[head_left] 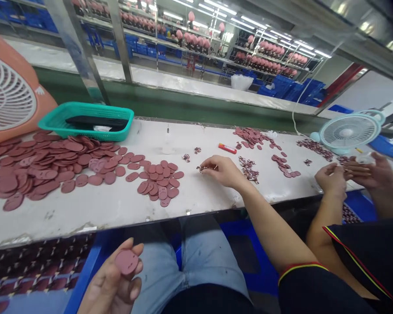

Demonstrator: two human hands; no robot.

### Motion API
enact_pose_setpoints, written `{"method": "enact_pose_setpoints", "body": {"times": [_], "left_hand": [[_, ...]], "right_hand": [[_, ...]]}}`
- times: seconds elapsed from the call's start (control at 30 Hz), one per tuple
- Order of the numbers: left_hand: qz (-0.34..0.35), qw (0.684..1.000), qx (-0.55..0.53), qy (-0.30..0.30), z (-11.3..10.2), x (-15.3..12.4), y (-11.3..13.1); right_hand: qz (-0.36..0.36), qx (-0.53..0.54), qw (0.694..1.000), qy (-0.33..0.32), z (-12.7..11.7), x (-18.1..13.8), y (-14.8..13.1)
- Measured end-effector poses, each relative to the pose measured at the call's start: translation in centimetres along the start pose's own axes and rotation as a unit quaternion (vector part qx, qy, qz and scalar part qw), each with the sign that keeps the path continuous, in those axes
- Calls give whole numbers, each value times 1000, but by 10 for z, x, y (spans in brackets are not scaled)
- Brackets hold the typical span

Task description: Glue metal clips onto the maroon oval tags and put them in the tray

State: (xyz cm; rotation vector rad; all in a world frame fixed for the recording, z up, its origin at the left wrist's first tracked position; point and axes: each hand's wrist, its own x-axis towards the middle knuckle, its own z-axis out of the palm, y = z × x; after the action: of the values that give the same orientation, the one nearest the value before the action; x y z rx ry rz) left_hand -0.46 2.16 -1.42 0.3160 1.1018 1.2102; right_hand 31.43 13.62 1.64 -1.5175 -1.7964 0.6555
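Observation:
My left hand [113,279] is raised in front of the table edge, low in the view. Its fingers grip a flat maroon disc [126,262] with small slits in it. Over the white tabletop, my right hand [221,171] has its thumb and forefinger pinched on a small metal piece [201,168], too small to name more exactly. Two similar small metal pieces [186,158] lie just beyond it. A cluster of small metal pieces [248,169] sits to the right of my right hand. Left of it is a loose pile of maroon oval discs [160,179].
A larger heap of maroon discs [52,163] covers the table's left end, beside a green basket [85,135] and an orange fan [16,87]. A red marker-like stick [227,148] lies mid-table. At right are a co-worker's hands [370,172] and a light-blue fan [350,131].

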Motion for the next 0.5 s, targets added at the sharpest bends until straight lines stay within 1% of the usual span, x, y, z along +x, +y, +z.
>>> {"method": "enact_pose_setpoints", "body": {"times": [0.07,0.17,0.23,0.3,0.33,0.37,0.4,0.5], "left_hand": [[-10,1000,9,-5,7,-5,0],[-18,999,30,-5,19,-16,4],[-33,999,41,-9,26,-23,7],[-51,997,46,-19,30,-28,10],[-57,997,48,-26,30,-30,11],[-61,996,50,-34,29,-31,12],[-62,996,54,-45,27,-31,12],[-54,991,63,-101,18,-29,11]], "right_hand": [[19,86,996,0,18,-17,-13],[37,203,978,-31,50,-43,-38],[52,302,950,-64,67,-58,-59],[63,401,907,-112,77,-69,-78],[61,434,888,-136,80,-73,-87],[52,448,879,-154,81,-76,-95],[37,437,883,-166,81,-78,-101],[-17,335,930,-152,78,-82,-114]]}}
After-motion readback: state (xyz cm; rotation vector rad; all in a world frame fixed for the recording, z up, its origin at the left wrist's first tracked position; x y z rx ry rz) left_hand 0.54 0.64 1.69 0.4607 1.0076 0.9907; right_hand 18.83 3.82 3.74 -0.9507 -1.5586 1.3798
